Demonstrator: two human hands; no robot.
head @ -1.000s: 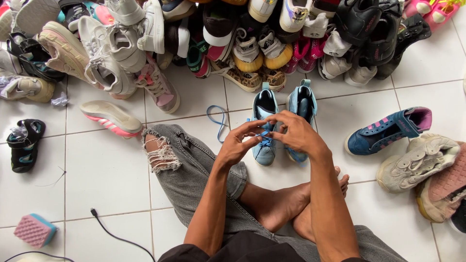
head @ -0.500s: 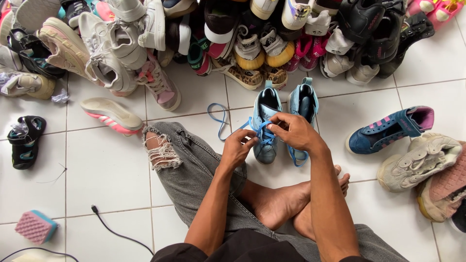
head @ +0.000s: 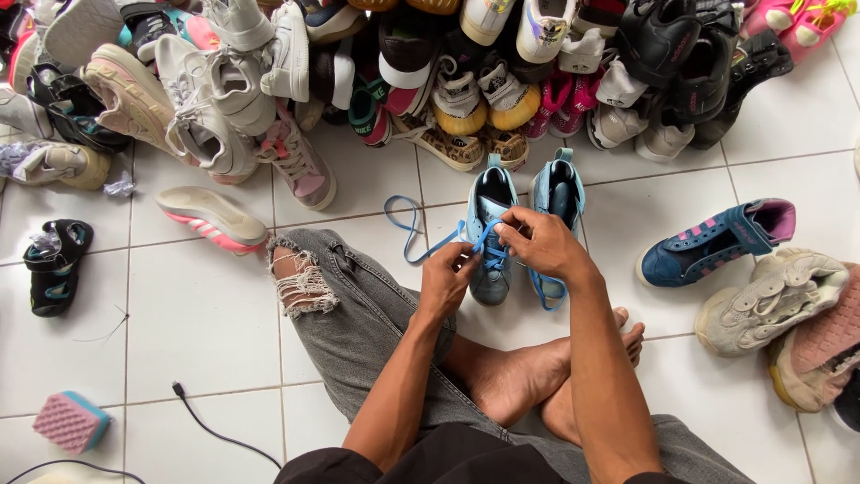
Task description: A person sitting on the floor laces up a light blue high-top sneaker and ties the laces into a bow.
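Observation:
Two light blue high-top shoes stand side by side on the white tile floor, toes towards me: the left shoe (head: 491,202) and the right shoe (head: 557,184). A blue lace (head: 400,235) runs from the left shoe and loops out over the tiles. My left hand (head: 445,280) pinches the lace just over the left shoe's front. My right hand (head: 541,244) grips another part of the same lace above the two shoes. My crossed legs in torn grey jeans (head: 345,300) and my bare feet (head: 528,381) lie below the hands.
A big heap of mixed shoes (head: 448,72) fills the far side. A navy and pink sneaker (head: 717,242) and beige sneakers (head: 775,300) lie at right. A pink-soled shoe (head: 213,217), a black sandal (head: 55,266), a pink sponge (head: 70,419) and a black cable (head: 210,430) lie at left.
Both hands moved away from me and down onto the left blue shoe, pulling the lace with them.

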